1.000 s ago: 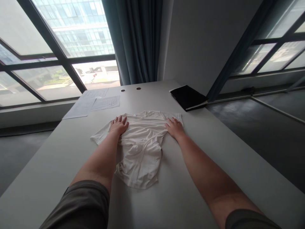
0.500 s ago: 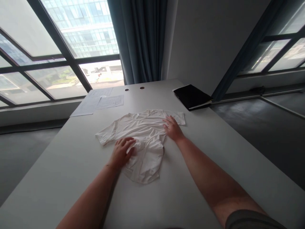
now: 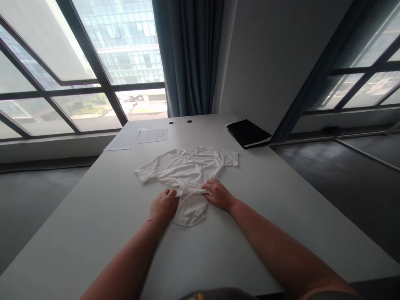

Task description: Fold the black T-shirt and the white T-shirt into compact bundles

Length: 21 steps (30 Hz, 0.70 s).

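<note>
A white short-sleeved T-shirt [image 3: 190, 164] lies wrinkled on the white table [image 3: 93, 233], collar toward the far side and both sleeves spread out. At the left side of its lower part, my left hand [image 3: 164, 205] is closed on the fabric. Opposite it, my right hand [image 3: 218, 194] pinches the shirt's right side, fingers curled over the cloth. Between the hands the fabric is drawn into a raised ridge. The hem portion hangs toward me in a loose, crumpled flap on the tabletop.
Several paper sheets [image 3: 151, 135] lie at the table's far left. A black folder [image 3: 249, 133] rests by the far right edge. Two round holes [image 3: 189, 121] pierce the far end. Behind stand a blue curtain [image 3: 193, 58] and windows.
My right hand has come from near the right sleeve down to the shirt's lower right side and gripped it. My left hand has closed on the fabric. The camera view has shifted slightly.
</note>
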Motion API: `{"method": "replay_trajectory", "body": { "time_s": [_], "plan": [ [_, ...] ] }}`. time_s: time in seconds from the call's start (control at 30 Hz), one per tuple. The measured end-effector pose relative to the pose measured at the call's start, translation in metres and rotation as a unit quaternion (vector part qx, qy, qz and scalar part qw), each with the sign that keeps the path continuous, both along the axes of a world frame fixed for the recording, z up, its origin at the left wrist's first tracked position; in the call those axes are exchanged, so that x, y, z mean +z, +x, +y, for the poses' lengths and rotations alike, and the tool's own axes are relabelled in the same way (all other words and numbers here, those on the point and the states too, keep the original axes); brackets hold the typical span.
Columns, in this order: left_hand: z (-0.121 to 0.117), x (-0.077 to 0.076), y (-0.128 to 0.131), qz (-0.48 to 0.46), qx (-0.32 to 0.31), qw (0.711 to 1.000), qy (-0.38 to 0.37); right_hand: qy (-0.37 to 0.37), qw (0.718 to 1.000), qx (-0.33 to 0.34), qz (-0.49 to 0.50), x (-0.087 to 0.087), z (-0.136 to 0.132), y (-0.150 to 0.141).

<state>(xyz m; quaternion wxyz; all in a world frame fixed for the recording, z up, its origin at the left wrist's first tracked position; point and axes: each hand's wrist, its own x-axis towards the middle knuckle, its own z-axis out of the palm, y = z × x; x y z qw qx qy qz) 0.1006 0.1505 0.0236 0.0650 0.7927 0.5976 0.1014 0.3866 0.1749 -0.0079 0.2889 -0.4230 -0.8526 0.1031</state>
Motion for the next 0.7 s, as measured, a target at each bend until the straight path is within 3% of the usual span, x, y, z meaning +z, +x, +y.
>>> {"method": "replay_trajectory", "body": {
  "time_s": [0.1,0.23,0.33,0.4,0.5,0.57,0.7],
  "plan": [
    [-0.001,-0.002,-0.008,-0.076,0.015,0.997,0.021,0.010,0.999,-0.021,0.041,0.002,-0.003,0.006],
    [-0.010,-0.008,-0.028,-0.212,0.101,0.971,-0.028,-0.022,0.997,-0.011,0.072,0.006,-0.017,0.013],
    [-0.023,-0.008,-0.039,-0.187,0.133,0.973,0.005,-0.045,0.995,-0.003,0.085,0.009,-0.028,0.022],
    [-0.032,-0.006,-0.037,-0.154,0.095,0.983,0.034,-0.043,0.995,0.002,0.087,0.011,-0.036,0.026],
    [-0.045,-0.004,-0.022,-0.120,-0.037,0.990,0.056,-0.019,0.998,0.011,0.056,0.013,-0.048,0.021],
    [-0.049,-0.005,-0.008,-0.090,-0.086,0.991,0.057,-0.003,1.000,0.010,0.023,0.013,-0.058,0.011],
    [-0.047,-0.007,0.008,-0.058,-0.028,0.998,0.004,0.014,1.000,0.013,-0.024,0.009,-0.073,-0.011]
  ]
}}
